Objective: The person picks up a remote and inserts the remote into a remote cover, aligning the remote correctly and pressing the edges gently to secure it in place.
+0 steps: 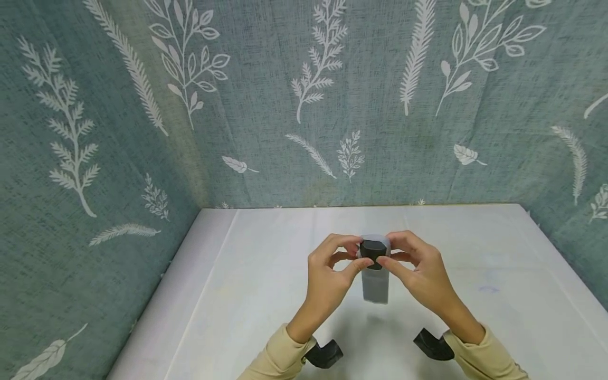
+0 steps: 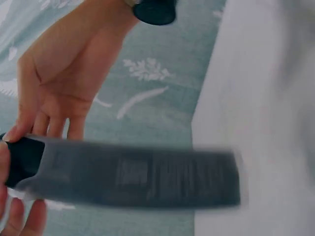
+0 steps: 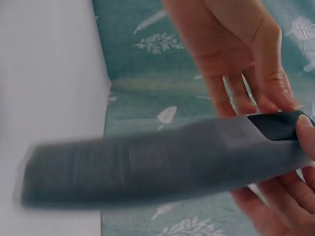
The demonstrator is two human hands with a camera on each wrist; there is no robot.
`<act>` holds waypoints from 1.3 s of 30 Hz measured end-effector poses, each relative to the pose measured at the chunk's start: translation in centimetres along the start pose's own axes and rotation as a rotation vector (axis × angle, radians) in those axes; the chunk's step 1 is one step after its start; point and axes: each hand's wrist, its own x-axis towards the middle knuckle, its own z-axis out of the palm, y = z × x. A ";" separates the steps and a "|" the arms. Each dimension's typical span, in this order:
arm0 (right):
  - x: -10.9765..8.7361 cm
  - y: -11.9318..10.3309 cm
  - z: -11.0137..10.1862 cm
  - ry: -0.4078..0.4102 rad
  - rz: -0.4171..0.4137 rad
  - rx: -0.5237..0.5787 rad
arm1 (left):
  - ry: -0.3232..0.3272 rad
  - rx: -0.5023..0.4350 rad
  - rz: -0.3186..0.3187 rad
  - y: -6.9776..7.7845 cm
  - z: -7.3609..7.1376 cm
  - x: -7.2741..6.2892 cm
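Observation:
A long grey bottle [image 1: 375,287] hangs from both hands above the white table, its black cap [image 1: 372,249] at the top. My left hand [image 1: 328,277] pinches the cap end from the left, thumb on the black part and fingers behind. From the right, my right hand [image 1: 423,277] pinches the same end, its thumb beside the other. In the left wrist view the grey body [image 2: 133,174] bears blurred, unreadable print. The right wrist view shows the body [image 3: 123,167] blurred too, with the black cap [image 3: 278,126] between the fingers.
The white table [image 1: 256,306] extends under the hands. Green cloth with white leaf prints [image 1: 266,105] rises behind it and along both sides. Black wrist mounts [image 1: 324,354] stick out at the cuffs of the beige sleeves [image 1: 280,353].

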 end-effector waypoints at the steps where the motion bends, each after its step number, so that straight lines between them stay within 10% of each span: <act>1: 0.0 0.1 0.0 -0.004 -0.004 0.021 | -0.010 -0.006 0.001 0.1 0.0 0.0; 16: -0.4 0.5 -0.8 -0.115 0.032 0.170 | -0.150 -0.097 -0.468 -0.7 -1.2 0.4; 32: -0.4 0.6 -0.5 -0.205 0.075 0.002 | -0.132 -0.189 -0.453 -3.6 -0.6 -0.6; 39: -0.6 0.7 -0.3 -0.137 0.053 -0.002 | -0.216 -0.039 -0.256 -3.9 -0.7 -0.5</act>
